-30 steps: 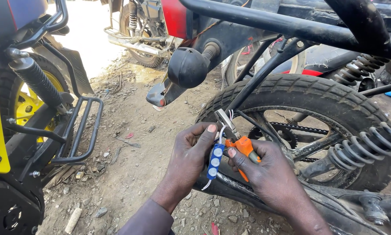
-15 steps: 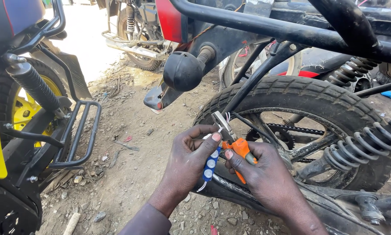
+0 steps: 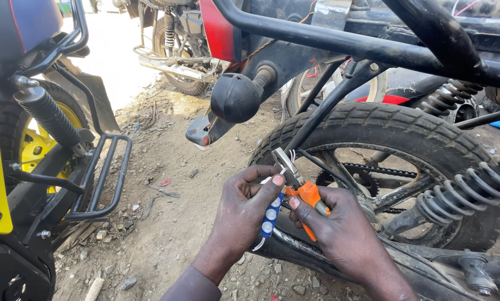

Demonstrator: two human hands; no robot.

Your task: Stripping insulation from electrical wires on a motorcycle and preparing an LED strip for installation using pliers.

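At centre frame, beside a motorcycle's rear tyre [image 3: 383, 131], a person's two bare hands work on a small wiring piece. The left hand [image 3: 244, 214] is closed around a blue strip with round white studs [image 3: 271, 214], thumb pressed on its upper end, thin white wires [image 3: 290, 156] rising from it. The right hand [image 3: 339, 228] is wrapped tight on the orange handles of a pair of pliers [image 3: 300, 187], whose metal nose points up and left, meeting the wires just above the strip.

The strip looks light and bendable, the wires thin and easily nicked or snapped; a hold on the strip's body, just below the wire ends, seems safest, with the pliers taking only the wire tips. The grip-coated handles should not slip.

Room is tight to the right: tyre, spokes, drive chain [image 3: 383, 170] and a coiled shock spring [image 3: 461, 195] crowd close behind the hands, and a black frame tube [image 3: 339, 42] runs overhead with a round black turn signal [image 3: 236, 97] hanging just above left. Open dirt ground [image 3: 166, 223] lies at lower left, before a second motorcycle's black foot guard [image 3: 108, 178] and yellow wheel [image 3: 35, 147] at the left edge.
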